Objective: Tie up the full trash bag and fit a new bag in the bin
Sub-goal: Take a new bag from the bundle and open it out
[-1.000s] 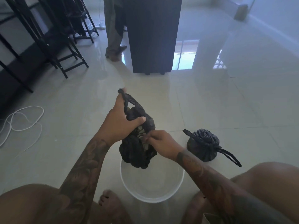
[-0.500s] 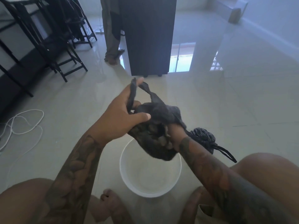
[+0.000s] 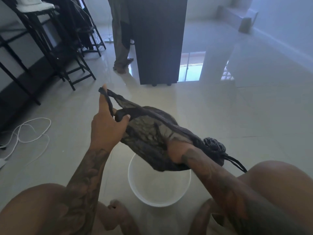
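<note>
A thin black new bag [image 3: 149,131] is held spread above the white round bin [image 3: 159,187] on the tiled floor. My left hand [image 3: 106,129] grips the bag's rim, and one handle loop runs over my raised forefinger. My right hand [image 3: 176,150] is pushed inside the bag; its fingers are hidden by the plastic. The tied full trash bag [image 3: 215,148] sits on the floor to the right, mostly hidden behind my right forearm, with its drawstring loop trailing toward my knee.
A dark cabinet [image 3: 159,39] stands ahead on the floor, with a person's leg [image 3: 121,39] beside it. Black chair frames [image 3: 55,48] fill the upper left. A white cable [image 3: 28,133] lies coiled at the left. My bare knees frame the bin.
The new bag went from a bunched lump to a stretched open sheet. My right hand moved inside it, and my left hand pulled the rim up and leftward.
</note>
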